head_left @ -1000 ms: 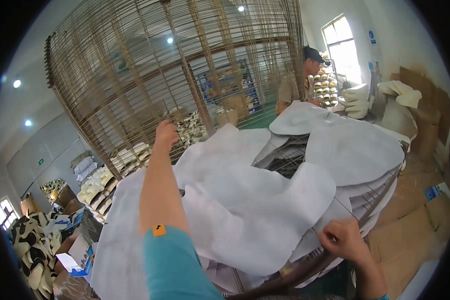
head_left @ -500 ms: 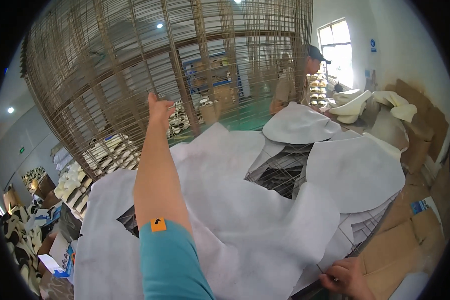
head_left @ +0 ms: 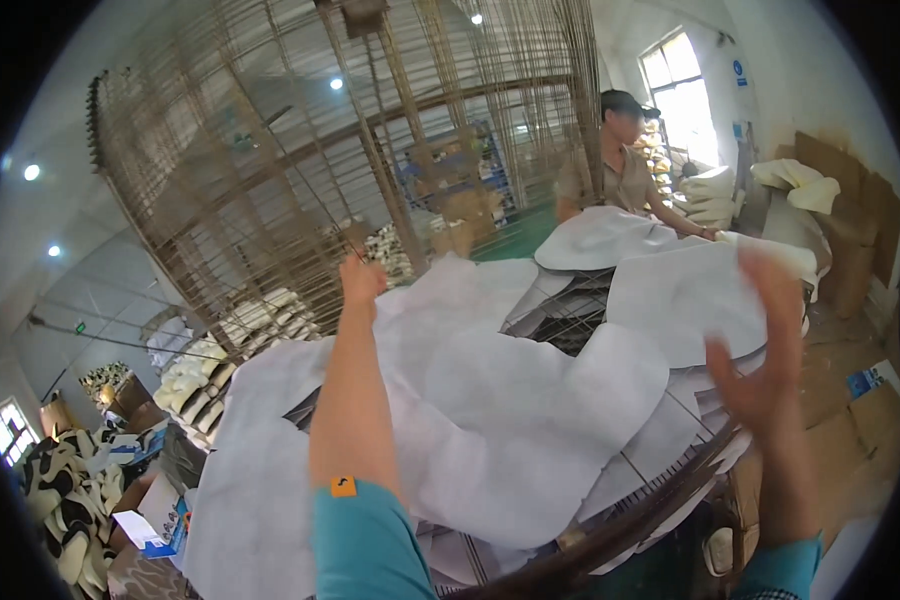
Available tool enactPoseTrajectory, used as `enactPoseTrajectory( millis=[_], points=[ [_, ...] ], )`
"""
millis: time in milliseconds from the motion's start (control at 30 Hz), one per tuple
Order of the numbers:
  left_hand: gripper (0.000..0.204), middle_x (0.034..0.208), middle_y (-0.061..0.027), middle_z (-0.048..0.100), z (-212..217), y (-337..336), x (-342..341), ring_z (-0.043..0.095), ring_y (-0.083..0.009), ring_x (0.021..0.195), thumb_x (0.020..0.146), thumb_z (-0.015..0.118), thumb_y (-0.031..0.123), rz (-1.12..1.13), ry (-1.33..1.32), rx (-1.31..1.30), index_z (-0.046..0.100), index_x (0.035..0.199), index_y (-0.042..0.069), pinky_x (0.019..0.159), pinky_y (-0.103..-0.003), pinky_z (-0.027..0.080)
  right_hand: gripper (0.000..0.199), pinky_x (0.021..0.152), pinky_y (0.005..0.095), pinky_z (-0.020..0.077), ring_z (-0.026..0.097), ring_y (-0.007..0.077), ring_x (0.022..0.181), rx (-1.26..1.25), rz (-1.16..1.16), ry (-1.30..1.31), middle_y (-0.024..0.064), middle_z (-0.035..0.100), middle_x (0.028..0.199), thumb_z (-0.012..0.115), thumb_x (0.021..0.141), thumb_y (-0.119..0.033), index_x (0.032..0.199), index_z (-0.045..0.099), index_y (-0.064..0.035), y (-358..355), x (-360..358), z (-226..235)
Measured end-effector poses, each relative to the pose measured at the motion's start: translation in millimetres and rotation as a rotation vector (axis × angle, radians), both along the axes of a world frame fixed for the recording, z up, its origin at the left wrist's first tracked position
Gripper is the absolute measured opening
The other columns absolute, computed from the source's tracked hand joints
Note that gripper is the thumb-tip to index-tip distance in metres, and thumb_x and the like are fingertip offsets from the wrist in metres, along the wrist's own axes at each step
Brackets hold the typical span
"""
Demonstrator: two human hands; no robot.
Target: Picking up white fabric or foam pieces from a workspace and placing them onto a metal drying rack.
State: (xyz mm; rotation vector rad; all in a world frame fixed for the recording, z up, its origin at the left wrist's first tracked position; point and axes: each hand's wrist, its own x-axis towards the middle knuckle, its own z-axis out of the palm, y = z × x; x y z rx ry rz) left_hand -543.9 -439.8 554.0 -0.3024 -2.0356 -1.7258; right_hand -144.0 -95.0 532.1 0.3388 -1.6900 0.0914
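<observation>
My left hand (head_left: 363, 280) is stretched out with its fingers curled round a wire of the tall wire mesh rack (head_left: 270, 170), which stands tilted up in front of me. Below it, large white sheets (head_left: 540, 430) of smooth, leather-like material lie overlapping on a lower wire mesh (head_left: 560, 310). Raised on the right, my right hand (head_left: 760, 370) is blurred, its thumb and fingers apart, holding nothing. It is in front of the rounded white sheet (head_left: 685, 300) on the right. A curved brown rim (head_left: 570, 575) of the lower mesh shows at the near side.
A person (head_left: 620, 150) in a cap is across the layers, one arm toward the far right sheets. Cardboard (head_left: 820, 470) lies on the right. At left are a pile of black-and-white pieces (head_left: 70, 520) and an open blue-and-white box (head_left: 155, 520).
My right hand has left the near right edge and risen. The left hand has come lower and its fingers have curled in. The wire mesh has shifted; the co-worker has reached to the right.
</observation>
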Motion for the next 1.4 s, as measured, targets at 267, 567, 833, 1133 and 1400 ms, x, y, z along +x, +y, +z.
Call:
enactPoseTrajectory(
  millis=[267,567,833,1133,1400],
  points=[
    [0.066,0.130,-0.0159,0.042,-15,34,156,0.050,-0.0291,0.110,0.078,0.060,0.028,-0.326,0.036,-1.281,0.033,0.133,0.004,0.089,-0.037,0.042,0.044,0.073,0.0421,0.0438,0.057,0.0339,0.083,0.211,-0.041,-0.151,0.0149,0.062,0.084,0.063,0.074,-0.040,0.104,0.057,-0.0095,-28,-65,149],
    [0.047,0.119,-0.0154,0.051,22,81,488,0.053,-0.0298,0.103,0.073,0.058,0.006,-0.833,0.647,-1.400,0.047,0.119,0.001,0.084,-0.036,0.044,0.035,0.061,0.0391,0.0453,0.059,0.0310,0.067,0.185,0.152,-0.331,0.0115,0.061,0.070,0.067,0.072,-0.035,0.092,0.059,-0.0071,3,-22,48],
    [0.040,0.114,-0.0177,0.053,-49,15,471,0.050,-0.0295,0.107,0.076,0.055,0.004,0.097,0.470,-0.802,0.051,0.115,-0.001,0.094,-0.036,0.035,0.041,0.091,0.0364,0.0387,0.048,0.0310,0.106,-0.366,0.021,-0.536,0.0156,0.053,0.110,0.066,0.069,-0.006,0.109,0.054,-0.0019,104,157,-135],
    [0.028,0.107,-0.0121,0.058,-143,74,463,0.052,-0.0268,0.100,0.077,0.057,0.010,0.437,0.477,-0.820,0.056,0.104,0.003,0.093,-0.039,0.031,0.044,0.089,0.0467,0.0375,0.047,0.0390,0.104,-0.836,-1.436,-0.936,0.0225,0.051,0.110,0.059,0.077,-0.028,0.111,0.049,-0.0024,152,646,-516],
    [0.021,0.093,-0.0122,0.060,-141,166,487,0.056,-0.0254,0.086,0.074,0.052,0.000,0.264,0.649,-0.358,0.058,0.094,-0.001,0.079,-0.033,0.043,0.057,0.097,0.0508,0.0321,0.044,0.0408,0.111,-0.990,-1.641,-0.938,0.0241,0.051,0.116,0.059,0.078,-0.046,0.118,0.052,-0.0053,105,639,-464]
  ],
)
